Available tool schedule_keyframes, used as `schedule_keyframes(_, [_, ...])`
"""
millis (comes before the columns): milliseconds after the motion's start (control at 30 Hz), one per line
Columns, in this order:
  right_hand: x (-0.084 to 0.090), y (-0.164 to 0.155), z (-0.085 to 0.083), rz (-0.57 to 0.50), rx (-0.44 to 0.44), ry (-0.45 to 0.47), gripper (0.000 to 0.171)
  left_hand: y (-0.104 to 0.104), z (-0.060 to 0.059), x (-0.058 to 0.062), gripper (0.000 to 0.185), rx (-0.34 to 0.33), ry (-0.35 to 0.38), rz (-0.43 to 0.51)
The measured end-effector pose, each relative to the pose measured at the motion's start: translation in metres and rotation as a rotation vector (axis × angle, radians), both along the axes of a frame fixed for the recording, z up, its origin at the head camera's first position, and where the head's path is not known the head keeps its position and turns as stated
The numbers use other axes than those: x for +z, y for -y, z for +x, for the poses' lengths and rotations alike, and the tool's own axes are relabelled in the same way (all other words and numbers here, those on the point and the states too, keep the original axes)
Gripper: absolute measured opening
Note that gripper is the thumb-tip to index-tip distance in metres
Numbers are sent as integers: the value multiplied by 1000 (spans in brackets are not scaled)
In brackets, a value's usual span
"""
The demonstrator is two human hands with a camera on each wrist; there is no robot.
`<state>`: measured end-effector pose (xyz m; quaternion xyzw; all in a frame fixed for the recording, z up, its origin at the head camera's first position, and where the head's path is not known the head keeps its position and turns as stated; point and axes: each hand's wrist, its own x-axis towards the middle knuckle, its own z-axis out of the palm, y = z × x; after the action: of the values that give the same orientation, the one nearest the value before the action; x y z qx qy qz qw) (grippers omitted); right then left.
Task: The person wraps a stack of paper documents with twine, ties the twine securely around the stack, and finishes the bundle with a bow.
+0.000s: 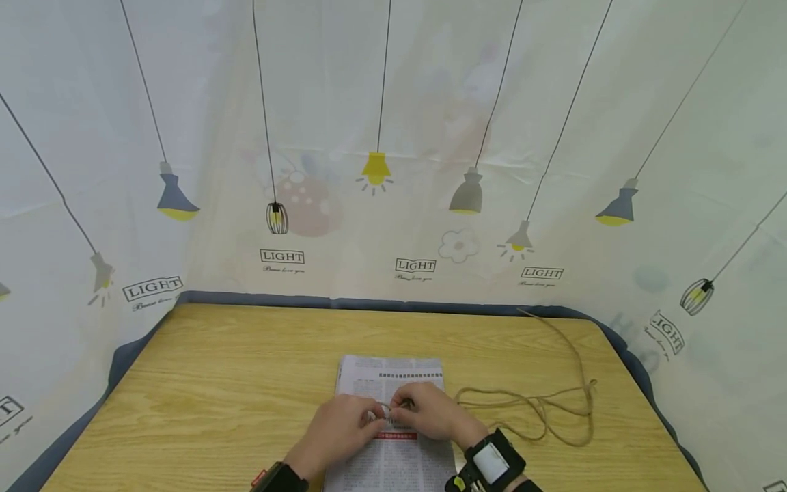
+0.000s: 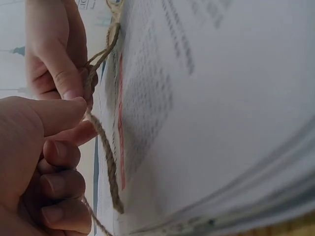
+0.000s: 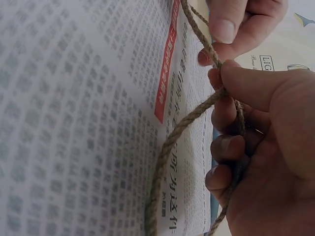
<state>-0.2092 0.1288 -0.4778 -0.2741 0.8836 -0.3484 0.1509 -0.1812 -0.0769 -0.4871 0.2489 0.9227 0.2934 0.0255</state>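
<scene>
One newspaper stack [image 1: 391,437], one twine length [image 1: 541,403], two hands, one table [image 1: 215,383]

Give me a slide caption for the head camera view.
Both hands pinch twine over a newspaper on a wooden table.

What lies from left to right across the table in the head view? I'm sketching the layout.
Bare wooden table → left hand → right hand, both pinching twine over the newspaper → black wrist strap → loose coil of twine.
</scene>
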Motion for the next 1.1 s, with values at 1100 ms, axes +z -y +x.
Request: schedule_keyframes(1100, [4,-70,-1,201,-345,-305,8,-4,4,1,9,39,20,15])
